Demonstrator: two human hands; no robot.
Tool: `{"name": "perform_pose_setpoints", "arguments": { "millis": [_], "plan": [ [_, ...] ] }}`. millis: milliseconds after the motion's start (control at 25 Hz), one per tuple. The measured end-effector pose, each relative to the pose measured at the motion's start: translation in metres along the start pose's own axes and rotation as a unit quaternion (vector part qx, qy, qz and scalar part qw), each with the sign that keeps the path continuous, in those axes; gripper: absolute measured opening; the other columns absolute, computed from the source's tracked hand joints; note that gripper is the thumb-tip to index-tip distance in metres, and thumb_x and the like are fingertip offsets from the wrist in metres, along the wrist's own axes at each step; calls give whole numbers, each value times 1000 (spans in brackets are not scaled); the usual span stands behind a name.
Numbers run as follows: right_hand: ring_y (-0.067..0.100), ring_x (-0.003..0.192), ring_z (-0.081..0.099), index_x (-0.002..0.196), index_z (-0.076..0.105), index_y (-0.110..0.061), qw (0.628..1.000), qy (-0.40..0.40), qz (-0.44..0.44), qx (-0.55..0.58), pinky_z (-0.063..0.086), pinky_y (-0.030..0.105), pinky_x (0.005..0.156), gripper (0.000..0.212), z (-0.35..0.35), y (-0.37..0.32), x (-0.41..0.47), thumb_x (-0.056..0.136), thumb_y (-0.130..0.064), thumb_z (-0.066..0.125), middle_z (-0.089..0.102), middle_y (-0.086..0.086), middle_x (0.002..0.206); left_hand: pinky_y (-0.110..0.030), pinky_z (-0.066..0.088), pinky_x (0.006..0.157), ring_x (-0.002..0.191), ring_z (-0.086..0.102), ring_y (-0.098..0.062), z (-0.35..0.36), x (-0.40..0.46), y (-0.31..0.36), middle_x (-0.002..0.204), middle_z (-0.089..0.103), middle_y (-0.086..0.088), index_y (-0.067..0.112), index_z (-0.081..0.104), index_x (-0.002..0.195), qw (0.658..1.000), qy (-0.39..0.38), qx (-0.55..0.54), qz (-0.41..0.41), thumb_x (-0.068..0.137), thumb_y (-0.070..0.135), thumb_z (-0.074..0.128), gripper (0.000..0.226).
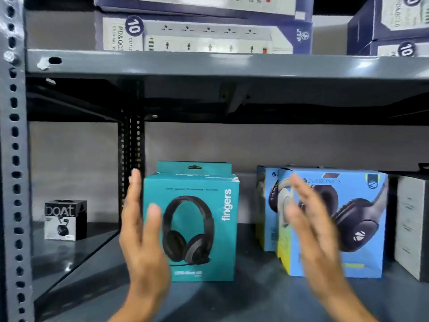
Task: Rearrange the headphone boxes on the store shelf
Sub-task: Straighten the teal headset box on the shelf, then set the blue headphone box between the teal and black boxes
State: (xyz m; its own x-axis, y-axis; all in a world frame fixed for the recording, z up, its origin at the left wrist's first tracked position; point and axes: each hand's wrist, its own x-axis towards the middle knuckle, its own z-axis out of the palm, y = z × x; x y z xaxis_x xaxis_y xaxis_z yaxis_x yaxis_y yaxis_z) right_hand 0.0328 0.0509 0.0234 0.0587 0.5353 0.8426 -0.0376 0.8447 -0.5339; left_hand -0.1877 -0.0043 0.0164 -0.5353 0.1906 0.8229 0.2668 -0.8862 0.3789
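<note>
- Grey metal shelf [255,296]: slotted steel rack, its perforated upright [14,159] at the far left edge of view; a second perforated post [131,145] stands at the back, behind the teal box.
- Teal "fingers" headphone box [192,226]: upright on the shelf, front face to the camera, black over-ear headset printed on it, hang tab at the top. Stands left of centre, well apart from the blue boxes.
- Blue Zebronics headphone box [348,224]: upright on the shelf to the right of the teal box, dark headset printed on the front, yellow-green strip down its left edge.
- Second blue box [267,205]: same livery, just behind and left of the first, mostly hidden by it.
- Grey-white box [412,226]: at the right edge, beside the blue box, only partly in frame.
- Black boAt earbuds box [65,219]: small cube, far left on the neighbouring shelf section, well apart from the rest.
- Power strip boxes [199,34]: dark blue and white cartons stacked on the shelf above, marked "10"; more of the same at upper right [399,24].
- Left hand [141,238]: open, fingers straight and together, palm turned toward the left side of the teal box, thumb overlapping its front edge; contact cannot be told.
- Right hand [315,235]: open, fingers spread, blurred, in front of the blue Zebronics box, to the right of the teal box; holds nothing.
</note>
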Motion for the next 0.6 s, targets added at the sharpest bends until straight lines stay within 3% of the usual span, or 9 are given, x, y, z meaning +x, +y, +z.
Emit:
{"name": "perform_pose_setpoints", "arguments": {
  "millis": [80,160,240,320,360,400,480,520,600],
  "plan": [
    [3,140,43,151,43,-28,989,90,-114,-36,33,16,111,63,-59,-1,12,95,-55,55,50,-18,151,-28,33,121,155,31,-16,36,-35,12,165,41,7,30,40,157,991,-116,-10,73,96,32,56,63],
    [9,146,36,151,40,-22,982,156,-105,-36,27,31,120,61,-115,15,29,96,-42,55,43,-9,158,-27,33,120,152,33,-2,82,-60,15,162,43,19,41,42,154,978,-208,-15,-11,92,50,62,65],
    [3,144,36,150,39,-31,981,187,27,35,23,35,122,58,-151,38,40,95,-44,50,39,-8,160,-18,30,113,131,38,28,125,-66,7,151,44,41,57,47,144,960,-215,-5,-178,88,63,61,57],
    [-1,140,37,146,40,-37,964,161,188,94,20,31,120,47,-173,66,45,101,-50,40,39,-10,161,-9,27,105,115,41,36,159,-64,-11,148,41,40,54,44,144,933,-186,3,-308,94,61,50,51],
    [2,139,40,143,45,-35,952,129,251,116,21,32,120,46,-180,80,49,102,-54,35,44,-8,158,-7,30,99,114,48,30,169,-61,-22,145,51,34,50,45,144,914,-177,2,-365,98,60,43,47],
    [8,136,47,141,52,-31,939,96,303,133,26,37,119,54,-186,91,54,100,-61,33,53,-5,152,-2,39,88,104,60,24,179,-60,-34,127,68,32,49,53,135,893,-165,11,-418,100,61,37,40],
    [20,121,63,125,68,-26,911,57,380,149,41,44,110,63,-192,102,63,95,-70,34,70,2,131,-6,53,53,64,72,13,192,-61,-49,73,80,25,47,63,106,857,-136,43,-496,98,70,29,42],
    [23,110,70,110,77,-26,904,53,403,135,49,45,100,63,-192,105,69,94,-71,35,76,5,120,-17,57,52,66,77,2,196,-63,-56,72,82,16,43,67,106,846,-130,50,-515,95,75,26,53],
    [22,89,78,88,84,-29,902,14,418,103,59,41,75,64,-188,108,76,93,-73,37,82,6,102,-35,58,71,86,80,-20,199,-68,-70,92,86,-2,33,76,113,834,-118,65,-535,90,82,21,77]
  ]
}}
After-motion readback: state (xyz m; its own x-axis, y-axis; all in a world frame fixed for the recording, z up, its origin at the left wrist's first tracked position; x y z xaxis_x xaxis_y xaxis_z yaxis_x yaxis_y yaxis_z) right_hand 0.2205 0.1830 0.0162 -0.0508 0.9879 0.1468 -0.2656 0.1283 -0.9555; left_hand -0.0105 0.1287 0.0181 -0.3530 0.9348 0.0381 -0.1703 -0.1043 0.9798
